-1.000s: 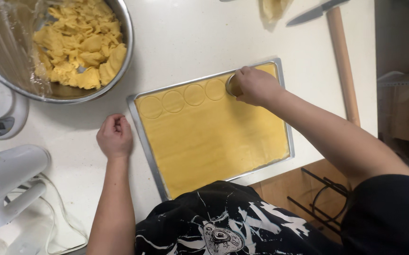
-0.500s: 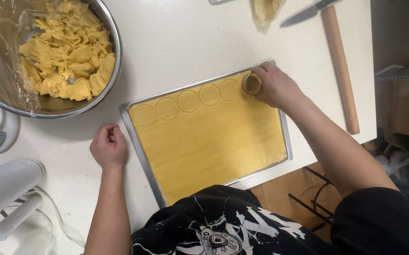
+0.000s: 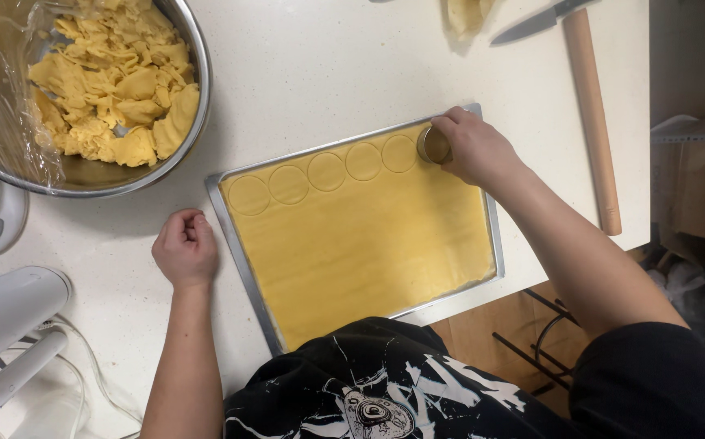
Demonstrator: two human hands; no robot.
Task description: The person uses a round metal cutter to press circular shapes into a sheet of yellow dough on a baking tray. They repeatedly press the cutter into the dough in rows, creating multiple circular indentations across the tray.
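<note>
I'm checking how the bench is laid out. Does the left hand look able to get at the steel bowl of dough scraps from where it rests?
Probably yes. The left hand rests on bare counter just below the steel bowl, with nothing lying between them.
</note>
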